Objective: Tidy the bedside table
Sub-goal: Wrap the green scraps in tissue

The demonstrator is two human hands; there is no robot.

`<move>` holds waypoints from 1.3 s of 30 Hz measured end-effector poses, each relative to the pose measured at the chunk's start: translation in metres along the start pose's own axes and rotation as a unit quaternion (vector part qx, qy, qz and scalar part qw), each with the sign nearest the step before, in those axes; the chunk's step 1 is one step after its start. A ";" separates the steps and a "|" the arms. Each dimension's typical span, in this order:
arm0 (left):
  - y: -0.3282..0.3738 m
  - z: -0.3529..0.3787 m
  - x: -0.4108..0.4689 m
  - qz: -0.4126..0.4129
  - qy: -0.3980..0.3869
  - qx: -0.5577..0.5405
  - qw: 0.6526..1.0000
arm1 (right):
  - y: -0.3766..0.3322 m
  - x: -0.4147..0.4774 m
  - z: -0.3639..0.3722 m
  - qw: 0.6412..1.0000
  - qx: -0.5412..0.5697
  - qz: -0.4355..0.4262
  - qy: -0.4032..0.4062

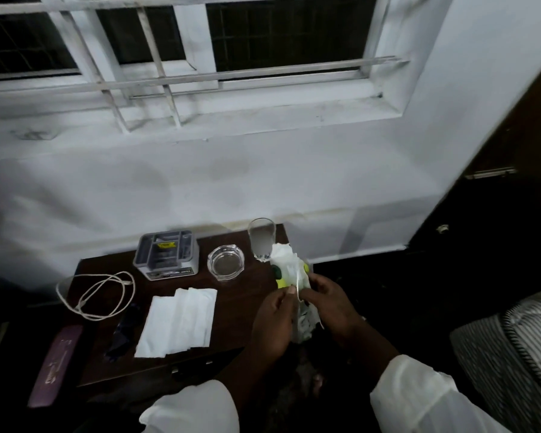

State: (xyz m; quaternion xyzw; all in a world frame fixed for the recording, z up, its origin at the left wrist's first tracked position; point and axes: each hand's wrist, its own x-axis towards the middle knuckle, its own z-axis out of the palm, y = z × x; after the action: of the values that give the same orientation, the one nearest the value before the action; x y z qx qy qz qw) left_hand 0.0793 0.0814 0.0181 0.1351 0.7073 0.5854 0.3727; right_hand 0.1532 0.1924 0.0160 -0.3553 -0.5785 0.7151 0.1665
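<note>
Gripping crinkly tissue packet [289, 276], flat napkins [178, 321]

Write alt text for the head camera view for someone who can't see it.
Both hands, left and right, hold a tissue packet at the right edge of a dark bedside table bearing loose tissues, a coiled cable, ashtray and glass.

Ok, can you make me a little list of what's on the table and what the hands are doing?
table: dark wooden bedside table, below a barred window
back row: grey organiser box, clear glass ashtray, drinking glass
left side: looped white cable, purple case at the edge
middle: flat white tissues
left hand: pinching the tissue packet
right hand: holding the same packet
packet position: at the table's right edge, white tissue sticking out of the top
</note>
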 end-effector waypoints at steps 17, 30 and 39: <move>0.007 0.059 0.001 -0.005 -0.086 0.055 0.995 | 0.019 -0.006 -0.084 0.979 -0.083 -0.048 0.178; -0.026 0.086 0.035 -0.052 -0.130 0.108 0.984 | 0.090 0.014 -0.156 0.956 -0.090 0.047 0.274; -0.054 0.103 0.060 -0.084 -0.155 0.128 0.976 | 0.139 0.033 -0.183 0.941 -0.101 0.095 0.308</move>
State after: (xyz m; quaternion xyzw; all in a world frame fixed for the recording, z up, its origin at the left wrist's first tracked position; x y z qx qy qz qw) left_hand 0.1218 0.1793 -0.0581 0.2112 0.7190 0.4285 0.5049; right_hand 0.2827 0.3056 -0.1399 -0.6263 -0.5317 0.5213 0.2309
